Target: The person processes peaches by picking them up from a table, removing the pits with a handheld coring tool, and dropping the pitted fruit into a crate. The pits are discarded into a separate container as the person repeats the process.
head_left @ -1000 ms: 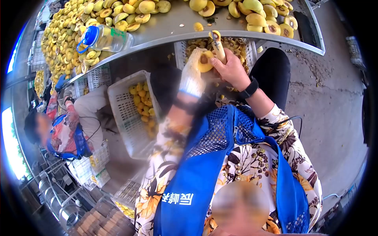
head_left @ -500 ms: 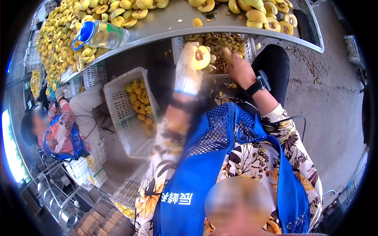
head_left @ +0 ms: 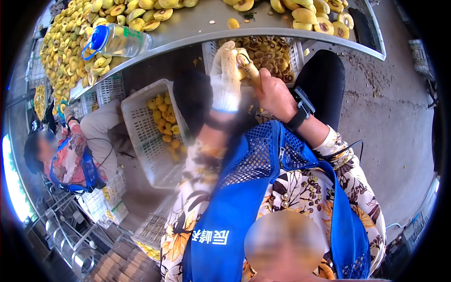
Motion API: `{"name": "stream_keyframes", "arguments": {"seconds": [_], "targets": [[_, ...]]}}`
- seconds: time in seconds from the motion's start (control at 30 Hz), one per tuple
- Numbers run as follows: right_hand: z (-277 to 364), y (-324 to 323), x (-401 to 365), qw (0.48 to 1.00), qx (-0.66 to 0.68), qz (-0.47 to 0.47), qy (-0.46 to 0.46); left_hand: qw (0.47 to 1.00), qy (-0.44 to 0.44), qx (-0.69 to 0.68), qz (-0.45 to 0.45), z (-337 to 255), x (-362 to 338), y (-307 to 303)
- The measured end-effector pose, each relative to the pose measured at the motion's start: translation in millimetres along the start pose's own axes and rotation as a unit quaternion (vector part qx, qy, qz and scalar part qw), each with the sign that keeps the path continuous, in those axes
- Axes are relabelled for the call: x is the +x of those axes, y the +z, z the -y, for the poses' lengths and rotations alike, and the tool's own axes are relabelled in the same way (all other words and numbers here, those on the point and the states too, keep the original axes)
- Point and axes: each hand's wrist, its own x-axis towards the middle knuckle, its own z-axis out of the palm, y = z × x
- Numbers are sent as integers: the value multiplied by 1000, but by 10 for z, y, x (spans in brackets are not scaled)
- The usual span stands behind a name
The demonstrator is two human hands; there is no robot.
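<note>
My left hand (head_left: 225, 80), in a cream knit glove with a white cuff, is closed around a halved yellow fruit (head_left: 240, 55). The bare right hand (head_left: 278, 96), with a black strap and device on its wrist, grips the pale handle of a small tool (head_left: 253, 76). The tool's thin curved metal end touches the cut face of the fruit. Both hands are over the near part of a white crate (head_left: 299, 56) of brown-centred fruit pieces, between my knees.
A metal table (head_left: 188, 41) crosses the top, bearing piles of halved yellow fruit (head_left: 61, 51) and a blue-capped bottle (head_left: 124, 41). A white crate (head_left: 143, 136) holding yellow fruit stands left of my legs. Another person (head_left: 73, 162) sits farther left.
My right hand has moved left and turned, bringing the tool from beside the fruit onto it. The left hand has tilted the fruit, whose cut face now shows less.
</note>
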Motion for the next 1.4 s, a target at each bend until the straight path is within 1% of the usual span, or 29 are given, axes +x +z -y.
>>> {"name": "stream_keyframes", "arguments": {"seconds": [0.07, 0.17, 0.27, 0.37, 0.4, 0.47, 0.5, 0.53, 0.57, 0.6, 0.63, 0.7, 0.73, 0.8, 0.83, 0.87, 0.93, 0.97, 1.0, 1.1, 1.13, 1.17, 1.2, 1.23, 1.27, 1.3, 1.33, 1.37, 1.4], "targets": [[-61, 98, -16, 1000, 10, 0, 29, 997, 57, 52, 5, 99, 20, -42], [-17, 54, -18, 998, 28, 48, 43, 995, 33, 96, -25, 98, 48, -103], [-121, 81, -26, 996, 2, 89, 16, 985, -97, 135, 42, -132, 120, -124], [-16, 7, 2, 994, 23, 109, -3, 976, -180, 99, 78, -210, 200, -137], [-36, 23, 3, 993, 47, 109, 18, 969, -217, 105, 45, -261, 175, -87], [-100, 66, 12, 988, 93, 107, 58, 987, -158, -18, -2, -218, 81, -39], [-88, 78, 6, 987, 118, 100, 45, 988, -126, -80, -25, -191, 64, -14], [-61, 97, -14, 985, 144, 93, 31, 993, -105, -10, -47, -91, 98, -82], [-38, 126, -26, 982, 169, 87, 18, 996, -57, -21, -60, -12, 45, -75], [-21, 160, -22, 973, 199, 99, 58, 994, -80, -26, -64, -23, 49, -92], [-27, 168, -16, 953, 244, 139, 112, 992, -103, -32, -67, -30, 66, -112], [-43, 167, 6, 895, 326, 213, 219, 975, -178, -125, -40, -20, 106, -161], [-40, 169, 0, 885, 340, 219, 230, 962, -214, -170, -25, -18, 118, -169], [-31, 158, -5, 867, 368, 225, 248, 981, -174, -73, -54, -34, 114, -99], [-35, 143, 2, 861, 378, 231, 250, 986, -151, -24, -66, -63, 112, -35], [-41, 137, -5, 854, 389, 238, 253, 985, -124, 96, -68, -112, 113, 37], [-85, 155, -19, 838, 418, 248, 250, 991, -82, 96, -48, 11, 158, -17], [-102, 155, -25, 812, 457, 260, 254, 993, -62, 96, -38, 63, 180, -43], [-115, 150, -28, 784, 496, 271, 258, 989, -118, 72, -53, -33, 154, 53], [-111, 132, -12, 716, 591, 291, 232, 974, -207, -53, -75, -194, 133, 151], [-106, 125, -4, 695, 619, 295, 217, 981, -178, -23, -69, -238, 136, 120], [-107, 113, -6, 682, 640, 294, 196, 975, -166, -130, -75, -147, 244, -73], [-117, 97, -19, 668, 661, 294, 176, 950, -217, -177, -140, -359, 354, -276], [-130, 75, -28, 653, 680, 295, 156, 961, -147, -191, -136, -364, 464, -735], [-184, 71, -19, 678, 652, 293, 170, 977, -94, -174, -81, -612, 416, -909], [-229, 69, 6, 758, 559, 282, 183, 979, -20, -1, -201, -801, 411, -991], [-275, 90, 5, 824, 461, 266, 196, 929, 111, 208, -285, -881, 359, -1014], [-308, 121, -10, 876, 358, 248, 210, 874, 148, 380, -265, -978, 375, -1232], [-331, 134, 1, 907, 291, 216, 216, 752, 212, 561, -274, -1100, 417, -1290]]}}
